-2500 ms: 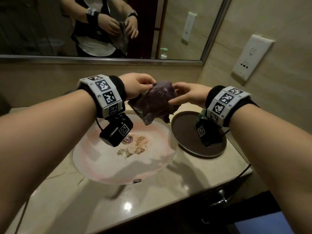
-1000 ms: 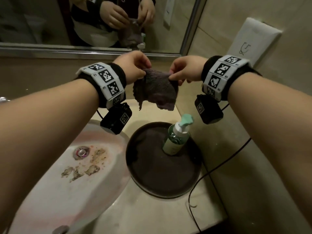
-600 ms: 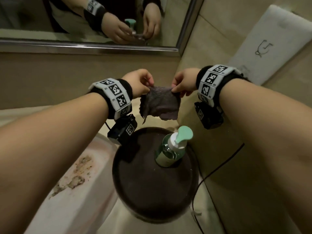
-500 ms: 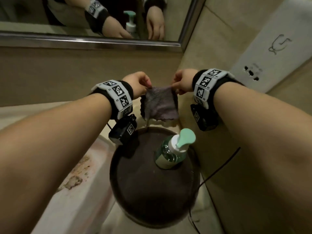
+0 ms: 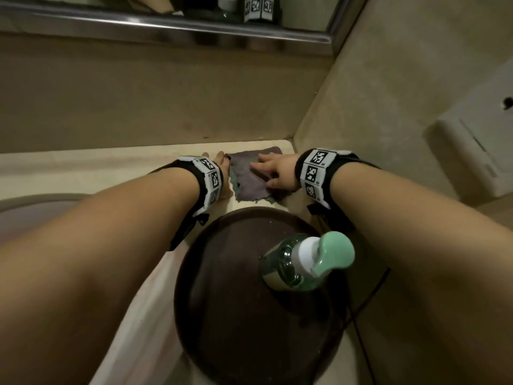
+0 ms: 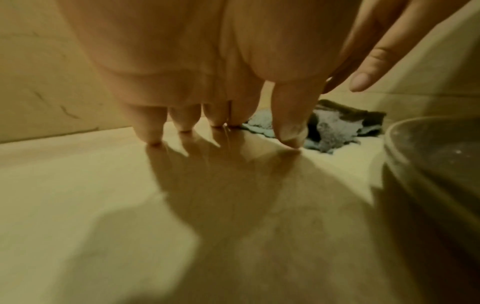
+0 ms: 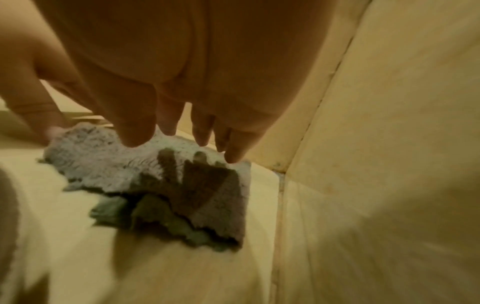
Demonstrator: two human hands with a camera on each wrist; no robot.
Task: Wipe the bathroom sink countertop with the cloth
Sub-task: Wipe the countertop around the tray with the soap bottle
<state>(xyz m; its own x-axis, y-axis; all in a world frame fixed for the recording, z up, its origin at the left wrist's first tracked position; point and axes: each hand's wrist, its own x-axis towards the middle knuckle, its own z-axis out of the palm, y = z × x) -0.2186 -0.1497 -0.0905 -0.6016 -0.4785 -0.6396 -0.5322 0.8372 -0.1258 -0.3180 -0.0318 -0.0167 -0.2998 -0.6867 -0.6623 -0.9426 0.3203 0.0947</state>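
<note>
A folded purple-grey cloth (image 5: 251,177) lies flat on the beige countertop (image 5: 116,165) in the back right corner, against the side wall. My right hand (image 5: 273,170) lies on top of the cloth (image 7: 155,181) with straight, spread fingers (image 7: 137,131). Just left of the cloth (image 6: 330,127), my left hand (image 5: 219,162) stands with its straight fingertips (image 6: 153,133) on the bare countertop (image 6: 103,195). Neither hand grips anything.
A round dark tray (image 5: 222,315) sits on the counter just in front of the cloth, carrying a green pump soap bottle (image 5: 308,262). The sink basin rim (image 5: 33,201) is at the left. A mirror frame (image 5: 166,23) runs above, and a white wall box (image 5: 477,151) hangs on the right wall.
Both hands held the cloth stretched in the air above the tray; now it lies on the counter in the corner. The right hand rests flat on it and the left has let go.
</note>
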